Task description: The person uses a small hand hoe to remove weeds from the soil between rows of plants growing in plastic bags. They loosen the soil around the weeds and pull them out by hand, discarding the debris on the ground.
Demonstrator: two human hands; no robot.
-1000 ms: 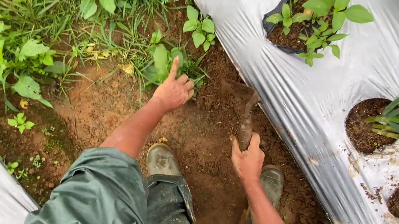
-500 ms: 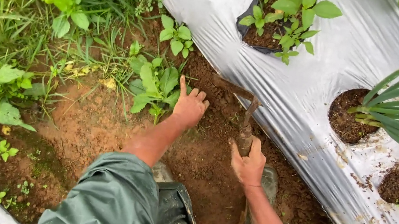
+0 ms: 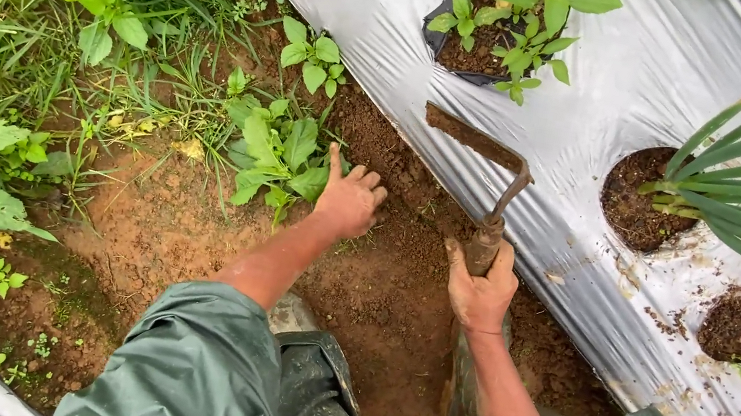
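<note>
The small hoe (image 3: pixel 485 162), its rusty blade crusted with soil, is lifted clear of the ground over the edge of the silver mulch sheet (image 3: pixel 613 99), its wooden handle gripped in the closed right hand (image 3: pixel 481 289). The left hand (image 3: pixel 350 199) rests loosely curled, forefinger out, against a leafy weed (image 3: pixel 284 152) standing rooted in the furrow. Judging by the ground, the red soil strip (image 3: pixel 184 226) nearest the knees is already scraped bare, while this weed and the thick grass and broadleaf growth (image 3: pixel 50 9) toward the far left corner remain to clear. The planting holes (image 3: pixel 636 199) in the sheet look untouched.
</note>
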